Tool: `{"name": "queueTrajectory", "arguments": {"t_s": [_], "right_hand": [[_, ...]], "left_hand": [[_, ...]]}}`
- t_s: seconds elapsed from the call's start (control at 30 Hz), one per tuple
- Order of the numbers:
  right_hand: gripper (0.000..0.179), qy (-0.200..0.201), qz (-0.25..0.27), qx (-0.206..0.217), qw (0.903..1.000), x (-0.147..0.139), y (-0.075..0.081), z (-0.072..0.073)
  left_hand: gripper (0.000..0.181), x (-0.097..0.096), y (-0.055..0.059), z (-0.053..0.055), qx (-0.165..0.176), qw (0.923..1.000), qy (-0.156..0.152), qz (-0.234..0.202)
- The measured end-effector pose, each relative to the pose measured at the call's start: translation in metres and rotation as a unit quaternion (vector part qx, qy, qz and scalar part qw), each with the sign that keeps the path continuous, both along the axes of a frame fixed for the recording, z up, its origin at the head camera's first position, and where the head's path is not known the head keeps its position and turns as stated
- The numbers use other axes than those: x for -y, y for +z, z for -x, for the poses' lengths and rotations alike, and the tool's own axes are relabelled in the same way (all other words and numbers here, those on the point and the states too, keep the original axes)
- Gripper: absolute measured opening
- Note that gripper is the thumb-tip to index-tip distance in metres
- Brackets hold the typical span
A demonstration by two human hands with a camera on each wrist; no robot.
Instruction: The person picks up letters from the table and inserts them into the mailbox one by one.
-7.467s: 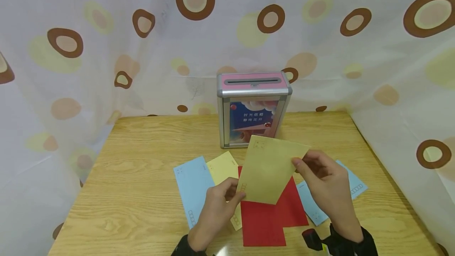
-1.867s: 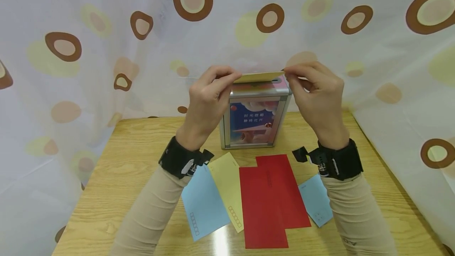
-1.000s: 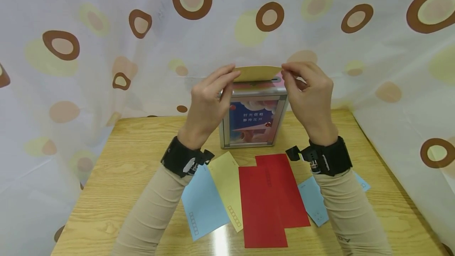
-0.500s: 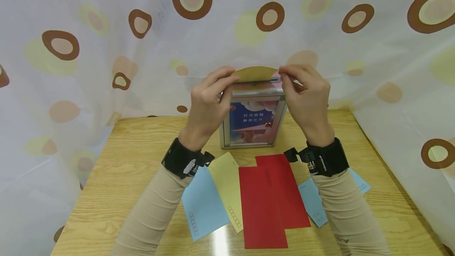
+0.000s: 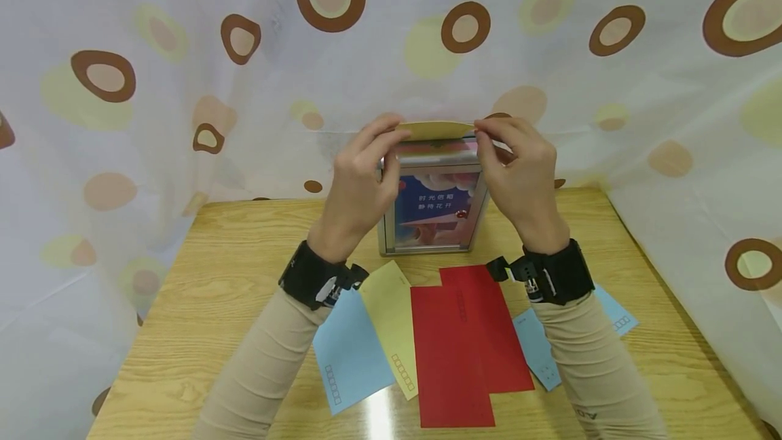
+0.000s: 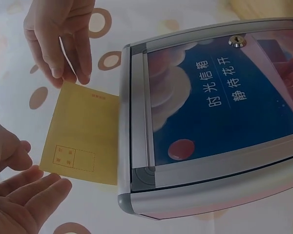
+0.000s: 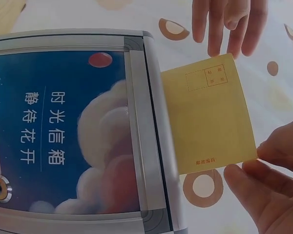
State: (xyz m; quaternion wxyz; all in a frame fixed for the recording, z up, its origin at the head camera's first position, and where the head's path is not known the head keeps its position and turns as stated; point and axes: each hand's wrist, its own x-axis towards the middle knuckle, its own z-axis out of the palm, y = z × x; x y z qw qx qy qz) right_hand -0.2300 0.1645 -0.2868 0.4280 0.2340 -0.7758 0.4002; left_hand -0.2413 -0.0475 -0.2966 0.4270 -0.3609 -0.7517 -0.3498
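Observation:
A yellow envelope [image 5: 436, 130] stands on edge at the slot in the top of a pink and silver letter box [image 5: 436, 209]. The wrist views show the envelope's upper part above the box; its lower part is hidden behind the front rim. My right hand [image 5: 522, 172] pinches one upper corner. At the opposite corner, my left hand [image 5: 360, 178] touches the envelope with nearly straight fingers, its thumb apart from the paper. The left wrist view shows printed stamp squares on the envelope [image 6: 80, 136]. How deep it sits in the slot cannot be seen.
Two overlapping red envelopes [image 5: 452, 358] lie on the wooden table [image 5: 244, 243]. To their left are a yellow envelope [image 5: 391, 331] and a blue one [image 5: 351, 358]. More blue paper [image 5: 537, 345] lies under the right forearm. A patterned curtain [image 5: 391, 73] hangs behind.
Both hands carried the yellow envelope from above the table to the box top. Over the last second, the right hand moved slightly left and down; the envelope bowed upward, then flattened.

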Motion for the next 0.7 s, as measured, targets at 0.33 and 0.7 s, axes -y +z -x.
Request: {"name": "queueTrajectory", "arguments": {"t_s": [0.33,0.7], "right_hand": [[0.023,0.028,-0.012,0.023,0.9992,-0.006,-0.013,0.012],[0.029,0.028,-0.042,0.019,0.9986,-0.012,-0.023,0.024]], "left_hand": [[0.032,0.000,-0.006,-0.003,0.047,0.9987,0.012,0.017],[0.040,0.001,-0.006,-0.005,0.083,0.9957,0.021,0.036]]}}
